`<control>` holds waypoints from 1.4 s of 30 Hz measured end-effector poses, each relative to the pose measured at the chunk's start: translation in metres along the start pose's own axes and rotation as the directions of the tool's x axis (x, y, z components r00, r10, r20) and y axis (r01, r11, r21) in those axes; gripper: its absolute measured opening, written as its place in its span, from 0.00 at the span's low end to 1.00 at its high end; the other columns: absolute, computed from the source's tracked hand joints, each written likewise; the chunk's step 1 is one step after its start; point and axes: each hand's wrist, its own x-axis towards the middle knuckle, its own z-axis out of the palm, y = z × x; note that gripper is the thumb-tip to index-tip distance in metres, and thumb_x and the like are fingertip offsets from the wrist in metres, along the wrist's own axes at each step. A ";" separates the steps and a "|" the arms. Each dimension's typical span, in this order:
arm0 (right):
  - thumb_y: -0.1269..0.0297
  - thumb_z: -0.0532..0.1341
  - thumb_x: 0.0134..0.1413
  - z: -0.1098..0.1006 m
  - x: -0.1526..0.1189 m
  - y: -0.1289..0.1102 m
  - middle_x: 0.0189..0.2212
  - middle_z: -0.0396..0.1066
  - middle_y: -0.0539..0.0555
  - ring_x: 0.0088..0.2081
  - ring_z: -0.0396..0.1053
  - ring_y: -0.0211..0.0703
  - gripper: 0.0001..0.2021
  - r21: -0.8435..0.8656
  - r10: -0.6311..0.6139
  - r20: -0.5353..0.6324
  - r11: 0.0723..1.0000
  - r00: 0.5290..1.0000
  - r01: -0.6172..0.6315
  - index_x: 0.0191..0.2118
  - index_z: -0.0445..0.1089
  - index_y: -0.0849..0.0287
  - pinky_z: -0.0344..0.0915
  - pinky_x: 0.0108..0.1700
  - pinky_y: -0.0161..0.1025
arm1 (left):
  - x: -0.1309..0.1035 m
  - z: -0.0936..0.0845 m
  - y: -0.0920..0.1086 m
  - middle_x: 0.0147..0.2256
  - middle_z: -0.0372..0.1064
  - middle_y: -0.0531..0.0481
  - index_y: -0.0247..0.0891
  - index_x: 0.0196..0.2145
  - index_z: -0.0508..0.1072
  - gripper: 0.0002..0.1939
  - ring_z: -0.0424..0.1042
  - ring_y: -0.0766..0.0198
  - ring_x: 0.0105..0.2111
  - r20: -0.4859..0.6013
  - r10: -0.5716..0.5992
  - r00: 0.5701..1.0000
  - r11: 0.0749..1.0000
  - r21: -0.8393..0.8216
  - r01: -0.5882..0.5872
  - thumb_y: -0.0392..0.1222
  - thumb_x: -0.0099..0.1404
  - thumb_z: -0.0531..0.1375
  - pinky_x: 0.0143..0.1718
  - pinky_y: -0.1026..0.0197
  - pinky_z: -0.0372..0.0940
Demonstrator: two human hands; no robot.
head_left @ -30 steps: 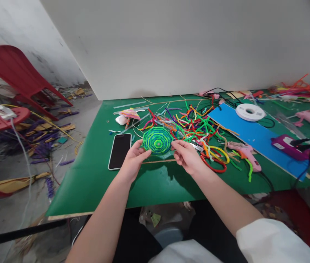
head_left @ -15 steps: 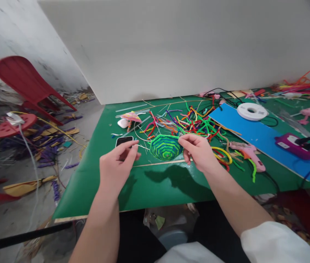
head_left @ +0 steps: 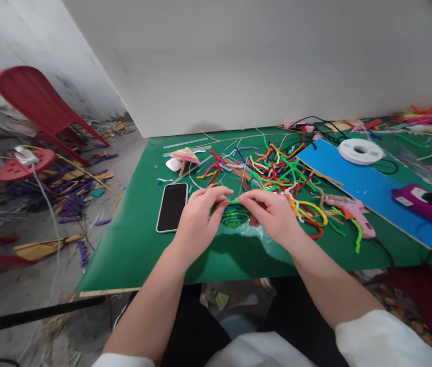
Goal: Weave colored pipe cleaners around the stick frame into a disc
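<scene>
Between my two hands is a small dome of green and blue pipe cleaner (head_left: 236, 216), wound in rings and partly covered by my fingers. My left hand (head_left: 205, 211) pinches its left upper edge. On the opposite side, my right hand (head_left: 270, 211) grips the rim between thumb and fingers. A black-screened phone (head_left: 172, 208) lies just left of my left hand. Beyond my hands spreads a tangled heap of coloured pipe cleaners (head_left: 277, 165). A small pink striped umbrella (head_left: 186, 156) of the same material rests near a white case (head_left: 173, 164).
On the right are a pink glue gun (head_left: 351, 210), a blue board (head_left: 357, 183), a white spool (head_left: 361, 151) and a purple power strip (head_left: 422, 203) with black cables. A white panel (head_left: 254, 66) stands behind the green table (head_left: 124, 255). A red chair (head_left: 40, 107) is at left.
My left hand has moved right and taken hold of the dome's left edge, uncovering the phone. The dome has tilted and is more hidden by my fingers. My view has shifted slightly.
</scene>
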 end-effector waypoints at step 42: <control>0.59 0.59 0.47 0.004 0.001 0.003 0.19 0.64 0.46 0.16 0.66 0.33 0.09 0.319 0.186 0.116 0.924 0.976 -0.214 0.29 0.66 0.60 0.56 0.10 0.24 | -0.006 0.007 0.005 0.29 0.66 0.54 0.41 0.44 0.58 0.20 0.69 0.67 0.32 -0.078 -0.406 0.911 0.790 -0.530 0.307 0.36 0.54 0.60 0.37 0.62 0.63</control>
